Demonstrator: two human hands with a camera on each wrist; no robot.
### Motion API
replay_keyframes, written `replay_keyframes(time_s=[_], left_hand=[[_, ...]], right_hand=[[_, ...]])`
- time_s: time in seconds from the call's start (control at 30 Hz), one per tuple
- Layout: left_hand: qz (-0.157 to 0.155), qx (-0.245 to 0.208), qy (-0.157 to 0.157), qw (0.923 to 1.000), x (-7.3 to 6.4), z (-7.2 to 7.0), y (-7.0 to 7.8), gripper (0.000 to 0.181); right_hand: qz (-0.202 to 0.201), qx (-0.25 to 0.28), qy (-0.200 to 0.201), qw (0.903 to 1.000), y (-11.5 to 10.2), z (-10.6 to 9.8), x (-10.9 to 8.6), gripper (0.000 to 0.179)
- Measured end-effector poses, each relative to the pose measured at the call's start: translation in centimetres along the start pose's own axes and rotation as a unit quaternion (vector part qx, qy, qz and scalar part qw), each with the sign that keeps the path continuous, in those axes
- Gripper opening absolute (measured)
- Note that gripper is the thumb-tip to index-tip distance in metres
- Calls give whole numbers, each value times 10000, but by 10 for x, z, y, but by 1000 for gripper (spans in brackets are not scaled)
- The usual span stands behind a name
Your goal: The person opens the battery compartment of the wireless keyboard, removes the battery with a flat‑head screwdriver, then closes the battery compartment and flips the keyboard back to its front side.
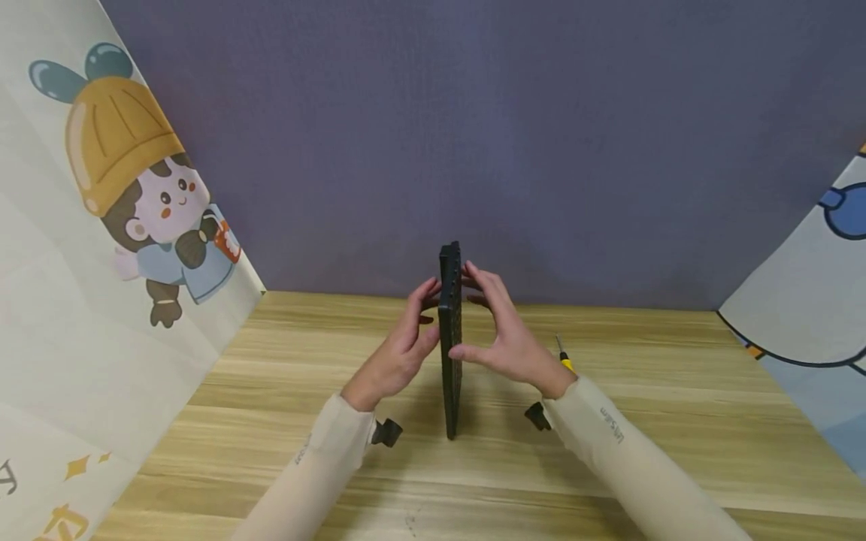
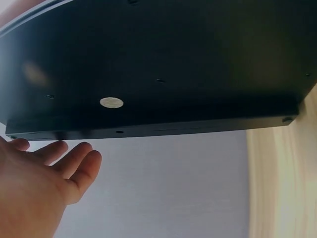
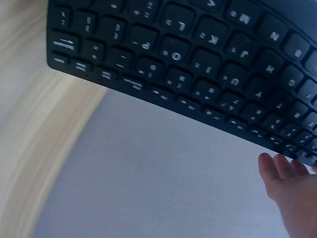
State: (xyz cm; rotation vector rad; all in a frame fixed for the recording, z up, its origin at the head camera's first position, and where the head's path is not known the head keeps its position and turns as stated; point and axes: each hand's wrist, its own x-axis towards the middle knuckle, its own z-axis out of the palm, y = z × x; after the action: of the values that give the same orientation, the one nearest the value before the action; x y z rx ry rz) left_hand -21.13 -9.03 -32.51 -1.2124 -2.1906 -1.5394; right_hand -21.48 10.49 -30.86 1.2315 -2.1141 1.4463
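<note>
A black keyboard (image 1: 446, 353) stands upright on end between the two hands, its long edge facing the head camera. My left hand (image 1: 398, 353) holds it from the left near the top, with the thumb at the near edge and fingers reaching towards the far edge. In the left wrist view its plain underside (image 2: 198, 64) shows, with a small oval label (image 2: 111, 102) and screw holes. From the right, my right hand (image 1: 510, 338) grips it likewise across its width on the key side. Letter keys (image 3: 173, 54) fill the right wrist view, where the fingertips meet the edge.
A screwdriver (image 1: 565, 362) with a yellow and black handle lies on the wooden table (image 1: 237, 421), partly hidden behind the right wrist. A grey-purple panel (image 1: 473, 135) rises at the table's back. Printed cartoon panels stand at the left (image 1: 54, 300) and right (image 1: 798, 285).
</note>
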Motion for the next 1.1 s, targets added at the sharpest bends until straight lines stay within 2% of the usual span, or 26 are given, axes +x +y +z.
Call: replay_keyframes(time_s=[0.07,0.17,0.3,0.4,0.6,0.87,1.1], left_hand=[[-76,-21,-55,10000,0,1,6,70],[-111,-25,-106,9999,0,4,-6,72],[-129,5,-191,9997,-3,9,-29,79],[-188,47,-304,9993,-3,12,-37,83],[-259,147,-537,9981,-4,15,-40,89],[-554,128,-809,9951,-3,22,-44,100],[-770,128,-1017,9918,-3,28,-47,103]], right_hand=[[6,-41,47,10000,-2,-2,2,108],[-25,-44,88,9999,-3,-4,3,108],[-171,-61,137,9997,-5,-9,5,108],[-298,-44,187,9994,-7,-14,7,107],[-458,-124,239,9986,-13,-25,11,105],[-459,-370,189,9981,-19,-38,8,100],[-167,-682,45,9975,4,-53,-5,90]])
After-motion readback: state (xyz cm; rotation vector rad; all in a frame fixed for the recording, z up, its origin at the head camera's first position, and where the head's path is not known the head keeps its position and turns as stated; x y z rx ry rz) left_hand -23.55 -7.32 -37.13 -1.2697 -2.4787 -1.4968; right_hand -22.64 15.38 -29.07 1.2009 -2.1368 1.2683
